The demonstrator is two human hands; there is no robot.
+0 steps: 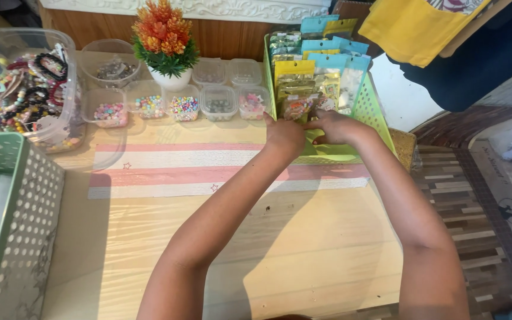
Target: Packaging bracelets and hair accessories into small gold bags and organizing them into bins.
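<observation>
Head view, looking straight down at the wooden bench (303,249). Both arms reached up toward about 1 o'clock, into a lime green perforated basket (370,109) that sat at the bench's far right edge.

The basket was packed with flat hanging packets (321,74) standing in rows: yellow-topped ones in front, light blue-topped ones behind and to the right, clear lower halves with small colourful bits inside. The front-most packet (296,108) was a yellow-header one with a clump of mixed beads showing through it.

Left hand (284,133) was at the basket's near-left corner, fingers curled and pressed together against the bottom of that front packet. Right hand (336,126) was just beside it at 3 o'clock, already inside the basket, fingers tucked down under the packets, so I couldn't tell whether they were pinching anything.

Rest of the bench: a striped pink and white mat (208,169) ran across the middle, at 9 o'clock from the hands. Beyond it, at 11 o'clock, a row of small clear tubs (184,106) of coloured beads, with a little fake orange plant (164,38) in a white pot behind. Far left, at 10 o'clock, a big clear bin (28,89) full of beaded bracelets. Bottom left, at 8 o'clock, a pale green dotted basket (25,237).
</observation>
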